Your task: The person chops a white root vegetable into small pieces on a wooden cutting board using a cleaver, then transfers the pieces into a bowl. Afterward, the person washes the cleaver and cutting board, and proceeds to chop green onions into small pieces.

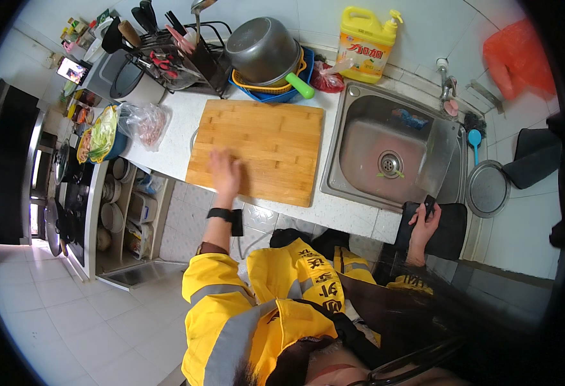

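A person in a yellow jacket (244, 309) with grey reflective bands is leaning over a white tabletop (350, 215), both forearms reaching up from the lower edge of the view. The left hand (224, 172), a black watch (221, 214) on its wrist, is lying palm down on the near left part of a bamboo cutting board (263, 145), its fingers spread flat and gripping nothing. The right hand (424, 222) is closing its fingers on the black handle of a broad cleaver (438, 157), whose blade is pointing away from the person and hanging over the right side of a steel sink (360, 138). Just beside that hand a dark cloth (450, 231) is draped over the tabletop's front edge.

The board is lying flat between the sink on its right and a clear bag of pinkish food (147, 123) on its left. A green scrap is sitting by the sink's drain (390, 164), and a round metal lid (487, 188) is resting to the right of the sink.

Farther back, against the tiled wall, an upturned metal pot (263, 48) is sitting in stacked yellow and blue baskets, a rack of utensils (166, 55) is standing to its left, and 1 yellow detergent bottle (363, 45) is standing behind the sink near the tap (448, 83).
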Motion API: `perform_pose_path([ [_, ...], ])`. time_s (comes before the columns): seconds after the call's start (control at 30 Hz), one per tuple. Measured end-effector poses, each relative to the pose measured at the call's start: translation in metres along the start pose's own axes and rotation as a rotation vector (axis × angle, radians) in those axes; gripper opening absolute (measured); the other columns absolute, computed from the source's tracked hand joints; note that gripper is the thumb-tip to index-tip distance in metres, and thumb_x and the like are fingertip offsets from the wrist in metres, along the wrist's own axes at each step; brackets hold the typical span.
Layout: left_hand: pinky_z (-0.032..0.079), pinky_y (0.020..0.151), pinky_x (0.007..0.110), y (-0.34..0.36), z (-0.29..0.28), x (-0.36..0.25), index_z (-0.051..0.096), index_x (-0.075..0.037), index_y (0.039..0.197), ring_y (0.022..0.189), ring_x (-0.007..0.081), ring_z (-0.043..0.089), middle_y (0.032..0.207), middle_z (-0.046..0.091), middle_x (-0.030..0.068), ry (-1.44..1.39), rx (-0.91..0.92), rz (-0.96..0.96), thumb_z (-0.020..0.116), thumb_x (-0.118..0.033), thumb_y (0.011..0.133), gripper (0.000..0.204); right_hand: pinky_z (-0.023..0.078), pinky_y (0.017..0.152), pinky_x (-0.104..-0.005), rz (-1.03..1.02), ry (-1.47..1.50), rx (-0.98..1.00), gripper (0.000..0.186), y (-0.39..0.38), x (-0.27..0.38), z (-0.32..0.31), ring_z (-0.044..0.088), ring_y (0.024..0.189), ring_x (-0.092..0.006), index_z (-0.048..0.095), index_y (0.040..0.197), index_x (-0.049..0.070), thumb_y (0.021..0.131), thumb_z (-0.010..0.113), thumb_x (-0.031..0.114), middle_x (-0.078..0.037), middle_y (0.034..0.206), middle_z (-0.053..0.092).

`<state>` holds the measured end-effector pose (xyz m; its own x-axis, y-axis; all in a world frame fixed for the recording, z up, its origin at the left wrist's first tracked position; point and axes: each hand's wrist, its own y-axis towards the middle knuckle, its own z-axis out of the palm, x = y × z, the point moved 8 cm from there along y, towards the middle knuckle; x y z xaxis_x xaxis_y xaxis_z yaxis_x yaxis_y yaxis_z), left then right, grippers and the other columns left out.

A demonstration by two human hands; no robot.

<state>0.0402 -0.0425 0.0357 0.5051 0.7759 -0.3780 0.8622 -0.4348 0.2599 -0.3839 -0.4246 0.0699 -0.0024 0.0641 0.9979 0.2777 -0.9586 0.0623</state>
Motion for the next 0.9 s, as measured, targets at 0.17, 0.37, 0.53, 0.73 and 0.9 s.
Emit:
perform_pose_path([
  [0.17, 0.009, 0.109, 0.049, -0.040, 0.048, -0.012, 0.020, 0.005, 0.138, 0.137, 0.0366, 0.009, 0.146, 0.015, 0.0242, 0.195, 0.167, -0.168, 0.048, -0.051, 0.084, 0.083, 0.037, 0.042, -0.0225, 0.010, 0.026, 0.017, 0.025, -0.005, -0.004, 0.008, 0.043, 0.047, -0.0077, 0.044, 0.112, 0.001, 0.090, 0.054, 0.010, -0.005, 0.073, 0.051],
  [0.37, 0.010, 0.111, 0.044, -0.113, 0.106, -0.324, 0.025, -0.007, 0.139, 0.136, 0.0311, 0.015, 0.146, 0.020, 0.0178, -0.609, 0.701, 0.629, 0.053, -0.034, 0.087, 0.065, 0.037, 0.042, -0.0221, 0.008, 0.007, 0.026, 0.030, 0.015, -0.001, 0.002, 0.043, 0.047, -0.0077, 0.042, 0.114, 0.000, 0.090, 0.054, 0.010, -0.006, 0.073, 0.051],
  [0.53, 0.012, 0.111, 0.044, -0.054, 0.070, -0.279, 0.028, -0.006, 0.138, 0.135, 0.0330, 0.016, 0.145, 0.021, 0.0191, -0.570, 0.279, 0.529, 0.053, -0.032, 0.087, 0.062, 0.037, 0.043, -0.0230, -0.056, -0.008, -0.009, 0.033, 0.033, 0.010, -0.013, 0.044, 0.049, -0.0080, 0.040, 0.117, -0.001, 0.090, 0.054, 0.012, -0.006, 0.074, 0.050],
  [0.73, 0.011, 0.110, 0.044, 0.005, 0.008, 0.028, 0.025, 0.006, 0.136, 0.135, 0.0370, 0.015, 0.143, 0.020, 0.0251, -0.028, 0.047, -0.263, 0.046, -0.040, 0.089, 0.069, 0.036, 0.042, -0.0227, -0.004, -0.050, 0.051, 0.032, 0.012, 0.002, -0.011, 0.043, 0.047, -0.0071, 0.041, 0.116, 0.000, 0.089, 0.055, 0.011, -0.006, 0.072, 0.051],
  [0.9, 0.008, 0.110, 0.045, 0.006, 0.001, 0.078, 0.019, 0.008, 0.137, 0.135, 0.0373, 0.011, 0.145, 0.014, 0.0265, 0.171, -0.013, -0.472, 0.042, -0.051, 0.087, 0.080, 0.035, 0.041, -0.0217, -0.005, -0.080, 0.080, 0.030, -0.007, -0.006, 0.004, 0.043, 0.046, -0.0059, 0.045, 0.114, 0.001, 0.088, 0.057, 0.009, -0.003, 0.073, 0.052],
])
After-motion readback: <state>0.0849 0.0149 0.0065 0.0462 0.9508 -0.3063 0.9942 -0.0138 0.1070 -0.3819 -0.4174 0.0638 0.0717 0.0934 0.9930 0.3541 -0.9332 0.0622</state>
